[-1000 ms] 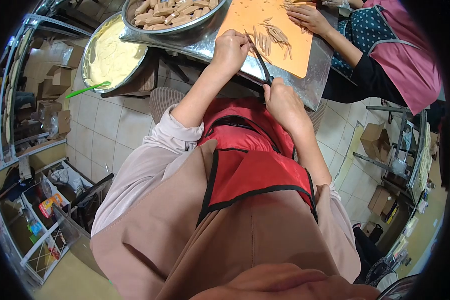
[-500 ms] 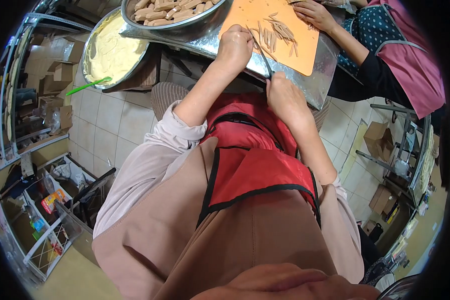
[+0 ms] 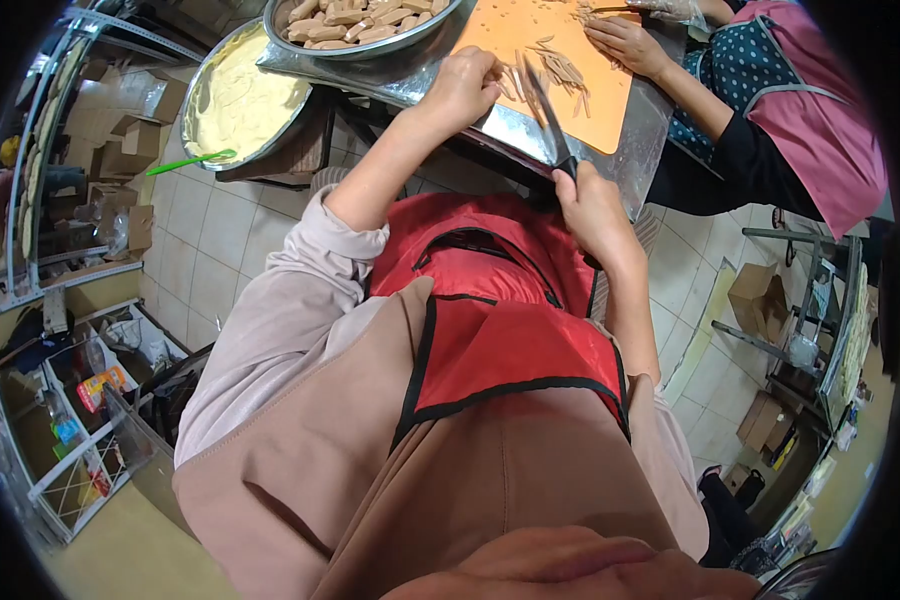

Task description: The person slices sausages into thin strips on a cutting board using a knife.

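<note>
My right hand (image 3: 600, 210) is closed around the black handle of a knife (image 3: 546, 112), its blade angled up and left over the orange cutting board (image 3: 608, 122). At the board's left edge my left hand (image 3: 462, 90) has its fingers curled and pressed together; what they hold, if anything, is hidden. Just right of those fingers lie thin, light-brown cut strips (image 3: 562, 70), which look like sliced sausage. Above my left hand stands a metal bowl (image 3: 390, 42) heaped with short brown sausages (image 3: 370, 18).
A co-worker's hand (image 3: 625, 42) rests on the board's far right side. Left of the metal table (image 3: 410, 82), a large basin (image 3: 192, 110) holds a pale yellow creamy mass (image 3: 250, 95) with a green-handled utensil (image 3: 185, 163). Shelves with boxes line both sides.
My right hand has moved slightly right and down, and the knife blade now shows broadly above the board. My left hand has shifted little. The view has turned slightly.
</note>
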`<state>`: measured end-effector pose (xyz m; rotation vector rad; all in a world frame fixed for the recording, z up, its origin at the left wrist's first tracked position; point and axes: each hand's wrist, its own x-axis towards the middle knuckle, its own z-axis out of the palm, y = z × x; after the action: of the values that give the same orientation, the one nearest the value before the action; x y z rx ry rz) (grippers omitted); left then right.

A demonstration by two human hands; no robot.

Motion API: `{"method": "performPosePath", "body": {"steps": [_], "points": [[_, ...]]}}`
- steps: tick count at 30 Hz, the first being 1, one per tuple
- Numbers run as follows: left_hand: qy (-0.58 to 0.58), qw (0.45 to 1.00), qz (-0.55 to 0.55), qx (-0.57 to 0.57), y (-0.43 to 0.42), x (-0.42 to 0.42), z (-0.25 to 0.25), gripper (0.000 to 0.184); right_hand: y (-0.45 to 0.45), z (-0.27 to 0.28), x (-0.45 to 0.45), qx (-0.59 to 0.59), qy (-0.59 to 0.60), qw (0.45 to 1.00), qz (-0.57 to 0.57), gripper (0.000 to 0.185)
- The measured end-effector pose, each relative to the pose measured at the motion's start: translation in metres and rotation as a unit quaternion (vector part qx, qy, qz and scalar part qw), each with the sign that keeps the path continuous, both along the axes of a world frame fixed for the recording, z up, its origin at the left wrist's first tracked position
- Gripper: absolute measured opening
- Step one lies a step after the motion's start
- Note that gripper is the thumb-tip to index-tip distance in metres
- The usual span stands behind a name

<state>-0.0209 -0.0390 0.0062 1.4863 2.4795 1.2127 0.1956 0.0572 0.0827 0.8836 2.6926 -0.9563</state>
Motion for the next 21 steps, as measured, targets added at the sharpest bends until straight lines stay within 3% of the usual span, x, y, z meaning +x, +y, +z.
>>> {"method": "performPosePath", "body": {"steps": [2,5,9,10,13,19,21], "points": [[0.107,0.994,-0.013,-0.019,0.005,-0.005,0.007,0.044,0.006,-0.001,0.010,-0.018,0.048,0.998,-0.036,0.039],[0.204,0.969,-0.134,-0.025,0.015,-0.017,0.019,0.051,0.013,0.002,0.020,-0.032,0.071,0.994,-0.080,0.037],[0.167,0.954,-0.198,-0.151,0.025,-0.024,0.034,0.042,0.019,0.002,0.032,0.007,0.072,0.993,-0.089,0.036],[0.187,0.950,-0.187,-0.166,0.026,-0.024,0.038,0.031,0.020,-0.002,0.036,0.014,0.080,0.993,-0.089,0.037],[0.249,0.948,-0.154,-0.128,0.026,-0.028,0.026,0.022,0.025,-0.016,0.044,0.029,0.097,0.991,-0.088,0.037],[0.198,0.964,-0.127,-0.124,0.033,-0.026,0.021,0.018,0.027,-0.025,0.048,0.013,0.092,0.991,-0.096,0.038],[0.200,0.971,-0.073,-0.111,0.038,-0.024,0.014,0.019,0.027,-0.026,0.049,0.019,0.100,0.990,-0.093,0.038]]}}
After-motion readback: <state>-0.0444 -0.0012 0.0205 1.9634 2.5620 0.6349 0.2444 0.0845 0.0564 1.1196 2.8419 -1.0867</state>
